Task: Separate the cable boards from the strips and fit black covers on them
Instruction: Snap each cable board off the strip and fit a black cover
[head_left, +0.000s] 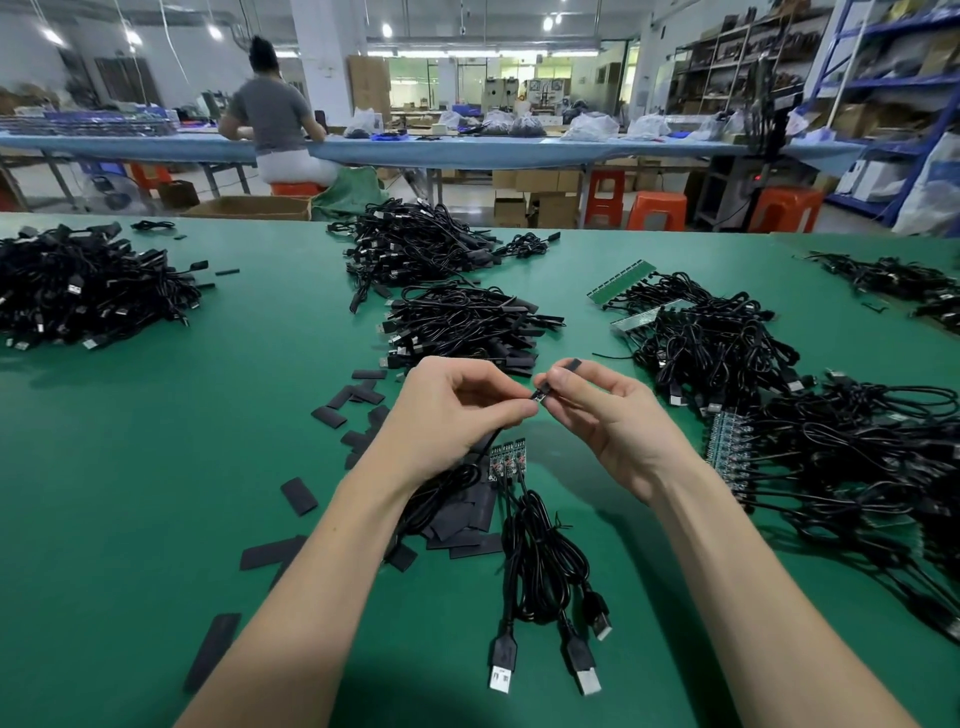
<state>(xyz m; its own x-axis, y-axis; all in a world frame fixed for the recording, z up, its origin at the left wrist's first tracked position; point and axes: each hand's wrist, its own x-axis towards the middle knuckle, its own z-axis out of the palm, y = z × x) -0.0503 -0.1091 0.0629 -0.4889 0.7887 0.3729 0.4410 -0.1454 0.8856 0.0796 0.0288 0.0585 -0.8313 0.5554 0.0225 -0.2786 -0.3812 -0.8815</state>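
Observation:
My left hand (457, 410) pinches a small cable board (538, 397) at its tip, its black cable trailing down under the palm. My right hand (605, 402) holds a black cover (569, 368) between thumb and fingers, with its lower end at the board. Below the hands three boards (508, 457) still joined in a short strip lie on the green table (208, 431), their USB cables (540, 587) running toward me. Loose flat black covers (358, 397) are scattered to the left and under my left wrist.
Piles of black cables lie at the far left (88, 291), centre back (415, 249) and just beyond my hands (462, 327). At the right, strips of boards with cables (810, 447) form a big heap. A person sits at a far bench (275, 124).

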